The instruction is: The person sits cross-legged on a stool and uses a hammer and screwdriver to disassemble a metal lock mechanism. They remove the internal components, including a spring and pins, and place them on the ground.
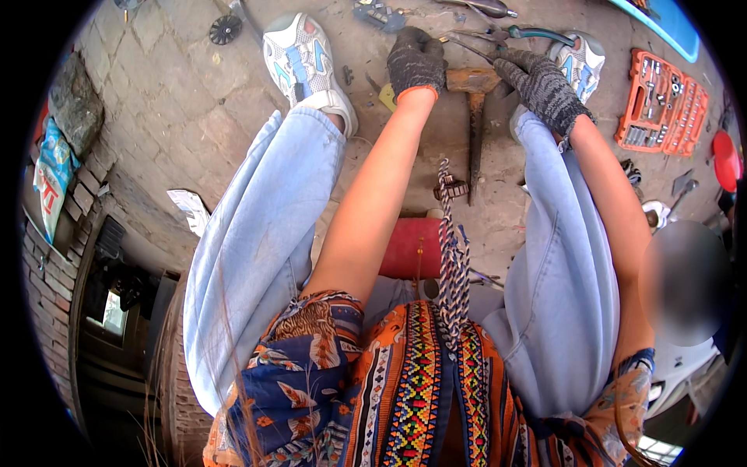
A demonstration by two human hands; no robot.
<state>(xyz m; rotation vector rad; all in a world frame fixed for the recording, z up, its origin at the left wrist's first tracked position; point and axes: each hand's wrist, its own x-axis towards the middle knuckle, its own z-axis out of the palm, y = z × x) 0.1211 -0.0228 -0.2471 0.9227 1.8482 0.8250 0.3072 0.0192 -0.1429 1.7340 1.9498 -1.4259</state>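
Note:
My left hand [416, 62], in a dark grey knit glove with an orange cuff, is closed near the ground between my feet. Whatever its fingers hold is hidden. My right hand [545, 92], gloved alike, is closed around a thin, dark metal tool [471, 49] whose tip points toward the left hand. A pair of pliers with a green handle [537, 33] is just beyond the right fingers. Between and below both hands lies a hammer [474, 117] with a rusty, brownish head and a long dark handle.
An orange case of sockets [661, 105] lies open at the right, near a red round object [725, 159]. A blue basin [671, 29] sits at the far right. Beyond the left hand are a dark mechanical part [379, 14] and a black wheel [226, 29]. A red cylinder [411, 247] is between my legs.

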